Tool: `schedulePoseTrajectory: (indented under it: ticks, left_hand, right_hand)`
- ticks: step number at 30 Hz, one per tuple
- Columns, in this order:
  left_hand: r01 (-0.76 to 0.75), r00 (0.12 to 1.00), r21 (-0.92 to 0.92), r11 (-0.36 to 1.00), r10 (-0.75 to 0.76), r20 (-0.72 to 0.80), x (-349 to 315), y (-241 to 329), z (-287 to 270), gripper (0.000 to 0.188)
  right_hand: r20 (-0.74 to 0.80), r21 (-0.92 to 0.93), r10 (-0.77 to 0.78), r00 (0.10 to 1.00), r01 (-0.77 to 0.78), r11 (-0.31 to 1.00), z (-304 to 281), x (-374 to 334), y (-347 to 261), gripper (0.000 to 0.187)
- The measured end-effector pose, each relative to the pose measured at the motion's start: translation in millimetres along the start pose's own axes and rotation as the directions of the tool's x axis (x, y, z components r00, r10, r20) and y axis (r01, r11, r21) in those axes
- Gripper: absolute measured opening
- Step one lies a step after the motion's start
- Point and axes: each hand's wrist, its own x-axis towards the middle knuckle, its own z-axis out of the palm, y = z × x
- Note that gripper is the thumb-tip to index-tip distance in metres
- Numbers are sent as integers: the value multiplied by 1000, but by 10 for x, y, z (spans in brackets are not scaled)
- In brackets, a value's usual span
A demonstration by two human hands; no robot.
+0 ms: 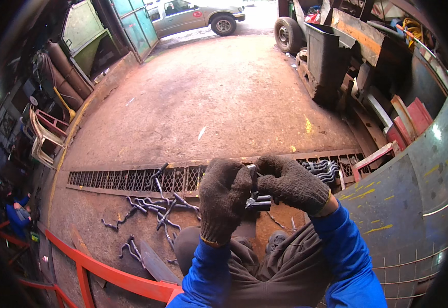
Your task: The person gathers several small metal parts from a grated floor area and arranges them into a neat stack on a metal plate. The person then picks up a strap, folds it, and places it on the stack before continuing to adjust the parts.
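Observation:
Both of my hands wear dark knitted work gloves and meet in front of my knees. My left hand [225,197] is closed around a small grey metal part [252,168], whose bright end shows between the gloves. From the other side my right hand [293,186] pinches the same part; its full shape is hidden by the fingers. Just under the hands is a shiny metal piece with short round bars [259,201]; whether it joins the held part I cannot tell. Several bent metal rods [154,205] lie loosely on the floor to the left. More bent rods [322,169] lie grouped beside my right hand.
A metal drain grate [126,178] crosses the floor ahead. Red steel framing [116,272] stands at lower left, and a large grey metal sheet [388,205] at right. A black bin [326,61] and a wheel [288,35] stand far right. At far left, another person [18,213] wears blue.

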Motion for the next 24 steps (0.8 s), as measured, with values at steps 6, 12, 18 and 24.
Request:
schedulePoseTrajectory:
  ticks: [6, 12, 18, 24]
  left_hand:
    - [198, 978, -161, 967, -205, -28, -2, 158, 4, 13]
    - [155, 982, -119, 981, -166, -88, 25, 207, 22, 17]
    - [112, 979, -123, 986, -130, -154, -3, 202, 47, 17]
    - [350, 929, -327, 878, -371, -1, 40, 331, -86, 15]
  right_hand:
    - [-13, 228, 153, 988, -146, 963, 34, -10, -97, 31]
    - [-67, -123, -447, 892, 437, 891, 62, 127, 180, 30]
    - [-43, 71, 46, 998, -43, 997, 86, 9, -99, 30]
    - [-206, 210, 3, 978, 41, 977, 81, 14, -29, 32]
